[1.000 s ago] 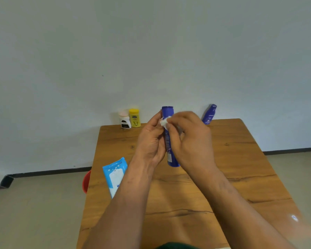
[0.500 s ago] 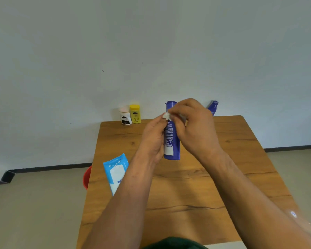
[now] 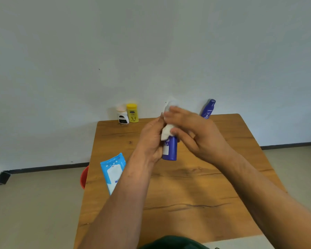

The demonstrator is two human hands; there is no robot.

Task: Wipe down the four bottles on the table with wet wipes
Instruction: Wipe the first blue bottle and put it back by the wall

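L hand (image 3: 151, 141) grips blue bottle (image 3: 170, 150) upright above table (image 3: 205, 186) centre | R hand (image 3: 196, 133) curled round wet wipe (image 3: 166, 131) | chg: wipe was a wad pinched at cap, now draped over cap+neck | wiping underway; yellow bottle (image 3: 132, 113), white bottle (image 3: 122, 115), slim blue bottle (image 3: 208, 108) at far edge, prob. pending

1. I see bright, soft, even light over the wall (image 3: 151, 42) and the table (image 3: 214, 186).
2. Shadows are faint. A diffuse dark patch lies on the table beneath the forearms (image 3: 118, 203), and the white bottle (image 3: 122, 116) throws a weak shadow leftward onto the wall.
3. Motion blur smears the right hand (image 3: 192, 133) and the wipe (image 3: 167, 130), whose top melts into the wall.
4. The wide lens bends the skirting board (image 3: 43, 167) and splays the table's edges.
5. Detail is soft, and I cannot read the print on the blue bottle (image 3: 170, 150).
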